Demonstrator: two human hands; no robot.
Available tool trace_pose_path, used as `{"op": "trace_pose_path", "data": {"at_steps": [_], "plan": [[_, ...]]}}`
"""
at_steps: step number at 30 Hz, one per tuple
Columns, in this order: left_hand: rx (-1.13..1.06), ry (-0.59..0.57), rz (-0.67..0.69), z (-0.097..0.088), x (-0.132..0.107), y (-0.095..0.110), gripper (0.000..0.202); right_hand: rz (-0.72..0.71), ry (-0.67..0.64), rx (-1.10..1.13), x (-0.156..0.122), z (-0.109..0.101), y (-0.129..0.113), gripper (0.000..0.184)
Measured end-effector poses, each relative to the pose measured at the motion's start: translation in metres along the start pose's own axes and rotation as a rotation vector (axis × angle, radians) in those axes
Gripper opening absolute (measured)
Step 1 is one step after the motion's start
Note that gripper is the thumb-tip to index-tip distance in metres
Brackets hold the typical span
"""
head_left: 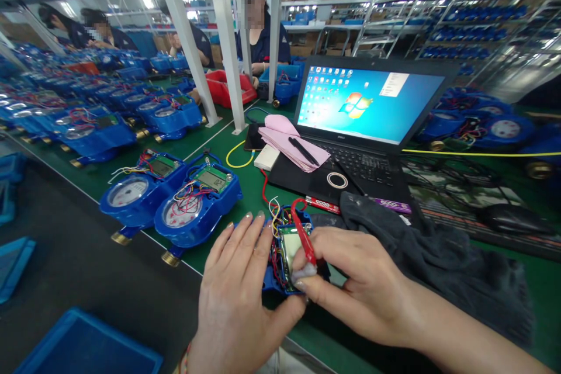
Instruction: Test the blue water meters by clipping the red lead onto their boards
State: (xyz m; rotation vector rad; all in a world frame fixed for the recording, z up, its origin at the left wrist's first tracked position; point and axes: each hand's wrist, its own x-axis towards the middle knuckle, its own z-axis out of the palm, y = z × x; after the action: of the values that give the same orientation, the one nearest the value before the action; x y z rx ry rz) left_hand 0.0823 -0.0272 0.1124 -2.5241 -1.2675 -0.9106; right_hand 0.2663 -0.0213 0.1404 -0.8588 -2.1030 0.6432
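Note:
A blue water meter (288,239) with its circuit board exposed lies on the green bench in front of me. My left hand (243,286) rests over its left side, fingers stretched out, thumb at the near edge. Much of the meter is hidden beneath that hand. Between the thumb and fingers of my right hand (350,277) is the end of a red cable (302,228), with a greyish tip pressed at the board's right side. Thin coloured wires bend around the board. Two more blue water meters with small displays (199,204) (140,187) stand to the left.
Behind the meter sits an open laptop (350,105) with a pink cloth (291,143) and pens on it. A dark cloth (438,269) lies right, near a mouse (512,219). Many meters line the left; metal posts (225,41) rise ahead. Several co-workers sit beyond.

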Motion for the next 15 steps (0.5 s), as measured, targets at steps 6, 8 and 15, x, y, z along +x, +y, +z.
{"op": "trace_pose_path", "data": {"at_steps": [6,8,15], "plan": [[0.002,0.026,0.014,-0.0011,0.0017,0.0002,0.049,0.008,0.003,0.012,-0.0005,0.0006,-0.0004,0.007],[0.023,0.031,0.02,-0.0006,0.0005,-0.0006,0.05,0.016,0.001,0.022,-0.0013,0.0006,-0.001,0.007],[0.085,-0.028,0.042,0.0022,-0.0074,-0.0053,0.058,0.036,-0.023,0.024,-0.0004,0.0003,-0.0023,0.01]]}}
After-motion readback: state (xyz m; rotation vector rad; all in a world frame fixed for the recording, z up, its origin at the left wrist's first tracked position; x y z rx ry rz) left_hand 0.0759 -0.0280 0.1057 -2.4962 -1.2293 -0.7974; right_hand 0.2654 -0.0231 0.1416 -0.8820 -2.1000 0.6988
